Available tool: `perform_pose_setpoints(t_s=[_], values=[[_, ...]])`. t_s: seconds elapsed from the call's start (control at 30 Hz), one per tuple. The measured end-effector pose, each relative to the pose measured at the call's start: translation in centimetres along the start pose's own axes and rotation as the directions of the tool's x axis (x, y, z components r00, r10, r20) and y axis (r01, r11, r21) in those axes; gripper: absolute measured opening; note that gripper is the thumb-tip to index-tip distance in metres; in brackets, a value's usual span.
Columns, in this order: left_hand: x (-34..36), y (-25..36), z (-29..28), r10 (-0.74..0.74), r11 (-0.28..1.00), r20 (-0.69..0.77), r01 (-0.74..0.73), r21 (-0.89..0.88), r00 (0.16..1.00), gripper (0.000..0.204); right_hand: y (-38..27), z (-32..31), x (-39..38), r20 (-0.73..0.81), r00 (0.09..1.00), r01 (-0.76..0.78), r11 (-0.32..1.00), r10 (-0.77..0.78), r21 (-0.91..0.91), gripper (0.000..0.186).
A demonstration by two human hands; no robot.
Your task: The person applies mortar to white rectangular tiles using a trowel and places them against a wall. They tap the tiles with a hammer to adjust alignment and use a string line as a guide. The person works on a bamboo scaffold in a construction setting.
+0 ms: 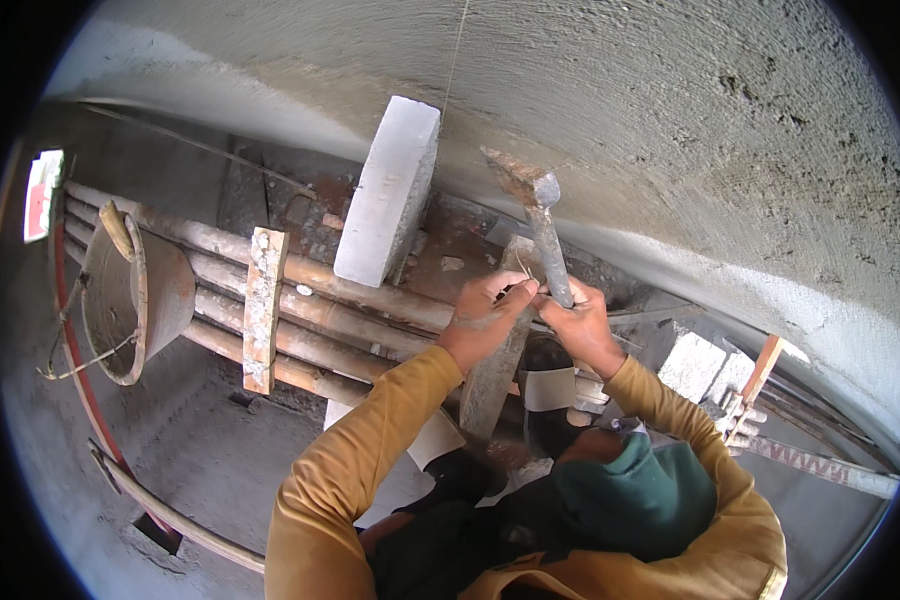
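Note:
My left hand (485,312) is closed, thumb and fingers pinched on a thin pale strand (526,264), perhaps string or wire. Against it, my right hand (582,322) grips the lower end of a hammer (548,240) with a grey handle. The hammer's head points up, its flat blade rusty and mortar-caked. Below both hands lies a long narrow board (492,385), grey with mortar. A pale grey block (388,195) stands on edge to the left of my hands, close to the wall.
Bamboo poles (320,318) form a platform, crossed by a mortar-spattered wooden plank (265,310). At the left hangs or rests a dirty bucket (135,295). A rough plastered wall (670,110) rises ahead, with a taut string (456,50) before it. Pale blocks (705,368) sit at the right.

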State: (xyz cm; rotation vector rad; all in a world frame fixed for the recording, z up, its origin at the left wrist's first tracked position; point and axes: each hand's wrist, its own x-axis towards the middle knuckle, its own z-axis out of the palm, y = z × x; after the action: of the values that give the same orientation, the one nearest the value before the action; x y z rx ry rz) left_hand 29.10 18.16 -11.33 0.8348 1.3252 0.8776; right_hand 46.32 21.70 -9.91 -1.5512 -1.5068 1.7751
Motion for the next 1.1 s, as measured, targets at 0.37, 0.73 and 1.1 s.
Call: perform_pose_setpoints(t_s=[0.37,0.73,1.1], values=[[2.4,-0.5,-3.3,-0.094,0.991,-0.077,0.085,-0.105,0.993,0.027,-0.3,-1.1,-0.4,-0.050,0.995,-0.083,0.996,0.082,-0.021,0.013],[12.0,0.0,-15.3,0.029,0.975,-0.248,0.027,0.222,0.968,0.022,2.3,-4.4,-4.1,-0.157,0.963,-0.236,0.967,0.219,-0.095,0.014],[19.3,-0.4,-16.5,0.112,0.802,-0.202,0.032,0.597,0.973,0.038,2.2,-5.6,-8.5,-0.189,0.902,-0.418,0.895,0.389,-0.153,0.015]])
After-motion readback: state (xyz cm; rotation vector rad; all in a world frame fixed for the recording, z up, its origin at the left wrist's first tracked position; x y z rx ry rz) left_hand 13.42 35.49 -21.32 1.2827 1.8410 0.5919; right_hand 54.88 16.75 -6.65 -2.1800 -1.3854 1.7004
